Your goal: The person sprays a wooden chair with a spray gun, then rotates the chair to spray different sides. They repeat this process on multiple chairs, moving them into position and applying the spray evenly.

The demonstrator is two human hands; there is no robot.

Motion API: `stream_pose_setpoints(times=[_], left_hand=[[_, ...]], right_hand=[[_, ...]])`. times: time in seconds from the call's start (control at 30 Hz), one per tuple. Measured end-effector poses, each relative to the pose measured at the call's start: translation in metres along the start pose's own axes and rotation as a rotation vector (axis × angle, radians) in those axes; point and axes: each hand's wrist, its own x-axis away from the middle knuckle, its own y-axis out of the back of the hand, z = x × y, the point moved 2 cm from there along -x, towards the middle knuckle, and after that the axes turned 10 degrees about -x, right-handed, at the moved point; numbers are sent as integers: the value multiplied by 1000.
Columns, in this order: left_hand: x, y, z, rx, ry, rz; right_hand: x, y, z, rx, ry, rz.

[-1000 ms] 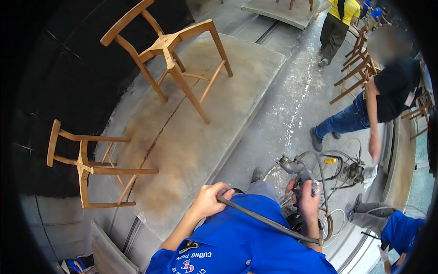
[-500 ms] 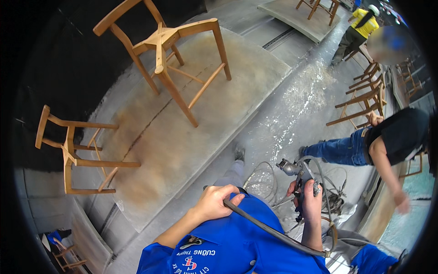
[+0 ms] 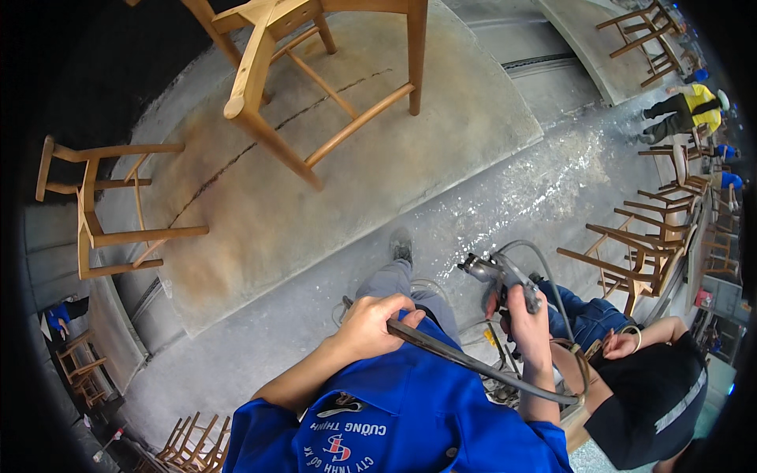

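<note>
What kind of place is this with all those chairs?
Probably a furniture workshop's spraying area. Bare wooden chairs stand on a stained platform, more chairs wait stacked nearby, and the right hand holds a spray gun on a hose.

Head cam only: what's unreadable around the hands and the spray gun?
- Spray gun trigger: covered by right hand.
- Hose far end: runs behind right forearm, lost in floor clutter.
- Nearest chair top: cut off by upper edge.
- Left hand palm: faces away.
</note>
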Motion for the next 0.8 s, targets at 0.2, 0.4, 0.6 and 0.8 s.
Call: stream_pose_setpoints(times=[0.2, 0.4, 0.6, 0.8], left_hand=[[-31, -1, -17, -17, 176, -10], [-45, -24, -49, -40, 217, -85], [-68, -45, -99, -104, 182, -230], [-81, -64, -131, -154, 259, -225]], right_hand=[[-55, 29, 4, 49, -62, 22], [-60, 73, 36, -13, 66, 101], [-54, 129, 98, -202, 247, 260], [-66, 170, 131, -400, 441, 400]])
